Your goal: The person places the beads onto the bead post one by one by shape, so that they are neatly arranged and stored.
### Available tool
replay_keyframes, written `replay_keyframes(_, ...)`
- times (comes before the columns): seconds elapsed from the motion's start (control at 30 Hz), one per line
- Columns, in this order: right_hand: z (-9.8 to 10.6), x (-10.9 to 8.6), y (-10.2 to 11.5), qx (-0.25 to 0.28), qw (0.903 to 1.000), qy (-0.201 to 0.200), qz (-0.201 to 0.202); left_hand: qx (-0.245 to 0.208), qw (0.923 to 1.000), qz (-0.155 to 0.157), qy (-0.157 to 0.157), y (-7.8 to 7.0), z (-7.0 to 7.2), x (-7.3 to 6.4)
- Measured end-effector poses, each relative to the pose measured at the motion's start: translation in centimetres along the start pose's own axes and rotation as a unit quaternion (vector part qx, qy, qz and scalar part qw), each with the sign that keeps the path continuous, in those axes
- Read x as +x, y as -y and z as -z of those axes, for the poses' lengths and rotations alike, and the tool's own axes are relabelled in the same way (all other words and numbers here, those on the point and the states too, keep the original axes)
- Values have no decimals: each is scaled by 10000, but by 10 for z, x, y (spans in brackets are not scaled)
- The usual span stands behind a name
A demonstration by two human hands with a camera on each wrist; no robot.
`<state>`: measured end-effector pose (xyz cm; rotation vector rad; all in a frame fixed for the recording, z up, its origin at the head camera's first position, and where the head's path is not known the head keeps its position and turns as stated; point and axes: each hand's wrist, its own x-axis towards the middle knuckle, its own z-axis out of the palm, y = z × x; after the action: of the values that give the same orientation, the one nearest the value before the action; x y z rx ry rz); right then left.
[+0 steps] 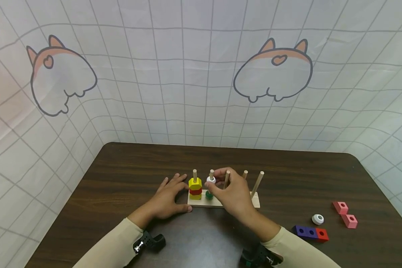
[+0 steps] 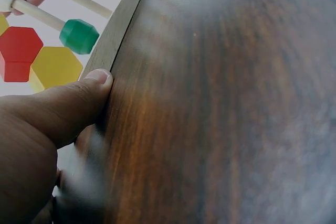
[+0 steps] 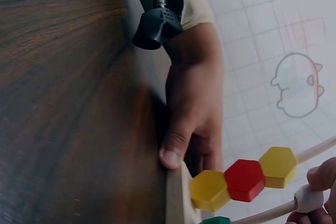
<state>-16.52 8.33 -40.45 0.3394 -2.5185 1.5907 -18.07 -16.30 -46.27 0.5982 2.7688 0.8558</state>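
Observation:
A pale wooden peg board [image 1: 216,203] with several upright pegs lies on the dark table. Its leftmost peg carries a yellow hexagonal bead [image 1: 195,184], a red hexagonal bead [image 3: 244,181] and another yellow one [image 2: 56,67] at the bottom. My left hand [image 1: 167,201] rests at the board's left end, fingers spread and thumb against the front edge. On the second peg, a green bead [image 2: 79,36] sits at the base. Above it, my right hand [image 1: 236,193] pinches a white bead [image 1: 211,179] threaded on that same peg, apart from the green one.
Right of the board lie a loose white bead [image 1: 318,219], two pink blocks [image 1: 350,221], and a row of purple blocks [image 1: 306,232] ending in a red block [image 1: 322,234]. Behind the table hangs a white gridded curtain [image 1: 194,74].

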Motion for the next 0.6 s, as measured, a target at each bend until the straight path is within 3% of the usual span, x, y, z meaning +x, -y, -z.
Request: replay_keyframes(0.6,-11,-6,-22,-97,9993,64,-348,13,10000,-51,-22,1,-1,0)
